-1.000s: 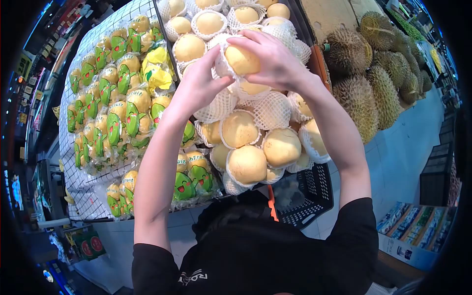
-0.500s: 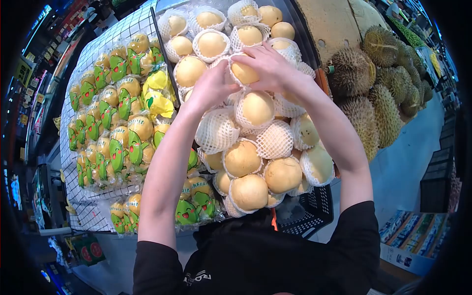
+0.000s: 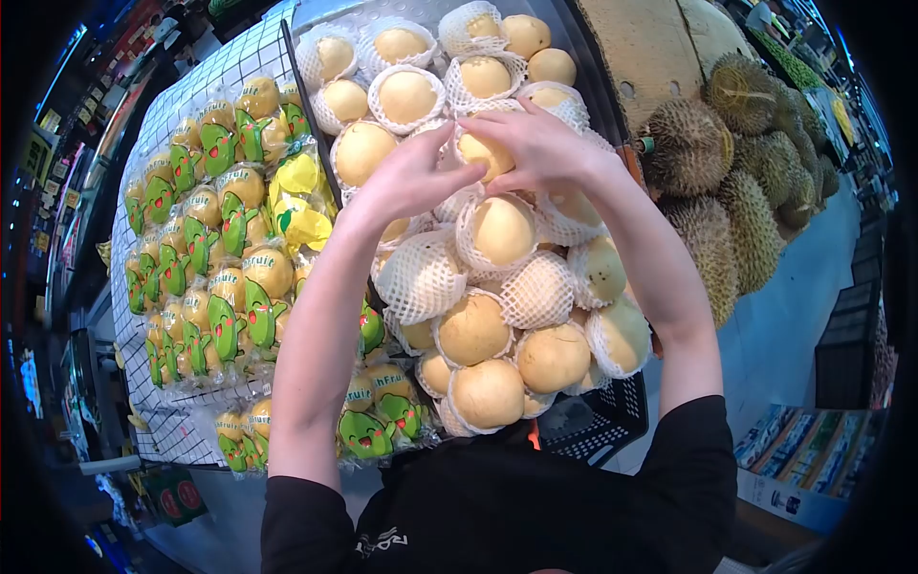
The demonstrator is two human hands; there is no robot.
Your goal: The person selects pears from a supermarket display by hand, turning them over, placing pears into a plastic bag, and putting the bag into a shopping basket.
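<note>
A round, pale-yellow fruit (image 3: 486, 156) in a white foam net lies between my hands in the upper middle of the pile. My left hand (image 3: 421, 170) is curved around its left side, the thumb stretched across its near edge. From the right, my right hand (image 3: 537, 145) arches over it, fingers along the far side and thumb at the near side. Both hands appear to be in contact with it; some fingertips are hidden. Just nearer to me is another netted fruit (image 3: 502, 231), and a fully netted one (image 3: 421, 275) sits to its left.
Several more netted fruits (image 3: 411, 98) fill the dark-edged display. Bagged yellow fruits (image 3: 271, 272) with green cartoon wrappers stand in rows at left. Durians (image 3: 687, 145) lie at right beside cardboard (image 3: 643, 57). A black basket (image 3: 607, 421) is below the pile.
My left thumb has reached further across the near side of the fruit, and my hands have drawn closer around it. The view has shifted slightly; the pile looks the same.
</note>
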